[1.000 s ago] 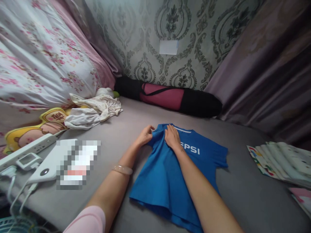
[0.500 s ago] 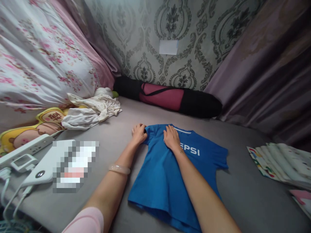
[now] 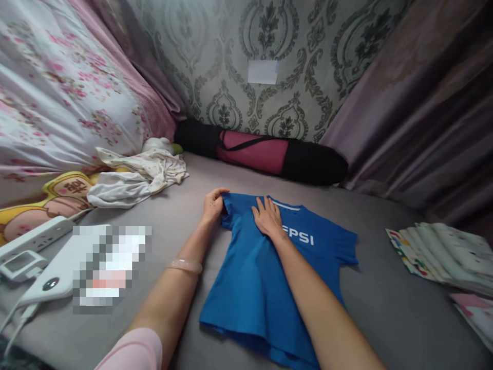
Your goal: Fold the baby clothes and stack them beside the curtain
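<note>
A blue T-shirt (image 3: 246,277) with white lettering across its chest lies spread on a grey sheet, its collar toward the wall. My left hand (image 3: 214,204) pinches the edge of the shirt's left-side sleeve, with the thumb side at the sleeve's top corner. Flat on the cloth just beside the collar rests my right hand (image 3: 268,217), fingers spread. My right forearm crosses over the shirt and covers part of the lettering.
A black and maroon long bag (image 3: 254,151) lies along the wall. Crumpled pale cloth (image 3: 142,177), a power strip (image 3: 42,236) and a white power bank (image 3: 65,272) are at left. Folded cloths (image 3: 447,254) lie at right.
My left hand has drawn the sleeve outward and up, so its upper edge is straighter. My right hand stays on the shirt, its fingers more spread. The view has shifted slightly.
</note>
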The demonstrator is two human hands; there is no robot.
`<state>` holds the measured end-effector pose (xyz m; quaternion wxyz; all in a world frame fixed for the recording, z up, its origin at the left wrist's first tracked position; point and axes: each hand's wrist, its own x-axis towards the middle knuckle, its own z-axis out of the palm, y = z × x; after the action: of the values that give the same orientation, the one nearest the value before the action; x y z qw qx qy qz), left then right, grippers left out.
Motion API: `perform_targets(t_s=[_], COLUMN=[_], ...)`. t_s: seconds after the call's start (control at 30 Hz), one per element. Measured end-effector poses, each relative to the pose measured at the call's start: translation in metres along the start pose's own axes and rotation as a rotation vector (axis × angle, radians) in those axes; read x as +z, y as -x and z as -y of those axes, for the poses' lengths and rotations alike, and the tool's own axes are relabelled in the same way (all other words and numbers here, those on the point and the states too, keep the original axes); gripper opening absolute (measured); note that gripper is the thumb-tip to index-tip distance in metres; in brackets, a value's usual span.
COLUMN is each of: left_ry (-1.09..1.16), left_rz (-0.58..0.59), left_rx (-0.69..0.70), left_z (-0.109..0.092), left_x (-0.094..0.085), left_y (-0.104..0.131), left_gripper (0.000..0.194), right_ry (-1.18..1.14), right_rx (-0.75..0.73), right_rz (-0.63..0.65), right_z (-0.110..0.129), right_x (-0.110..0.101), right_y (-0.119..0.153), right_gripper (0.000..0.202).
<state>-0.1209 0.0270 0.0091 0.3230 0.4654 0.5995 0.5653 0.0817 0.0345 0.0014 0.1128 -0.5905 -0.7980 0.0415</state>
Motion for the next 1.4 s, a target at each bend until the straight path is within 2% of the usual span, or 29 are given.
perform_targets(t_s=[0.17, 0.33, 0.47, 0.6, 0.73, 0.87, 0.97, 1.03, 1.07, 1.13, 1.2, 1.3, 1.4], left_ry=[-0.044, -0.013, -0.243, -0.432, -0.478, -0.471, -0.473, -0.501, -0.517, -0.520, -0.474, -0.395, -0.357], left_rz=[0.111, 0.183, 0.246, 0.293, 0.325, 0.279, 0.207, 0.248, 0.304, 0.481, 0.589, 0.610, 0.576], left_rx=[-0.072, -0.105, 0.065, 0.248, 0.298, 0.257, 0.184, 0.137, 0.090, -0.027, -0.109, -0.188, -0.163], left_z=[-0.007, -0.023, -0.018, 0.001, 0.016, 0.007, -0.012, -0.025, -0.030, -0.038, -0.043, -0.046, -0.046], left_x=[-0.004, -0.013, -0.016, -0.017, -0.016, -0.020, -0.034, -0.050, -0.059, -0.079, -0.097, -0.114, -0.120], left_y=[-0.018, -0.018, -0.025, -0.035, -0.034, -0.021, -0.002, 0.019, 0.033, 0.065, 0.101, 0.154, 0.195], left_gripper=[0.041, 0.041, 0.039, 0.027, 0.025, 0.032, 0.038, 0.037, 0.036, 0.040, 0.046, 0.050, 0.048], right_ry=[-0.002, -0.013, -0.005, -0.004, -0.031, -0.174, -0.448, -0.646, -0.731, -0.854, -0.901, -0.851, -0.774], right_rx=[0.014, 0.014, 0.018, 0.012, 0.007, 0.013, 0.042, 0.064, 0.078, 0.127, 0.210, 0.394, 0.561], right_rz=[0.011, 0.015, 0.013, 0.018, -0.005, -0.017, -0.053, -0.115, -0.128, -0.101, -0.036, 0.011, 0.062], right_z=[0.002, 0.002, 0.001, 0.001, 0.002, -0.001, -0.013, -0.028, -0.037, -0.059, -0.081, -0.110, -0.125], right_x=[-0.002, -0.002, -0.001, -0.001, -0.001, -0.008, -0.029, -0.049, -0.061, -0.083, -0.102, -0.118, -0.121], right_y=[0.001, 0.001, 0.000, 0.000, 0.002, -0.001, 0.005, 0.022, 0.035, 0.070, 0.114, 0.182, 0.242], right_gripper=[0.054, 0.056, 0.056, 0.055, 0.055, 0.053, 0.048, 0.044, 0.042, 0.034, 0.026, 0.020, 0.019])
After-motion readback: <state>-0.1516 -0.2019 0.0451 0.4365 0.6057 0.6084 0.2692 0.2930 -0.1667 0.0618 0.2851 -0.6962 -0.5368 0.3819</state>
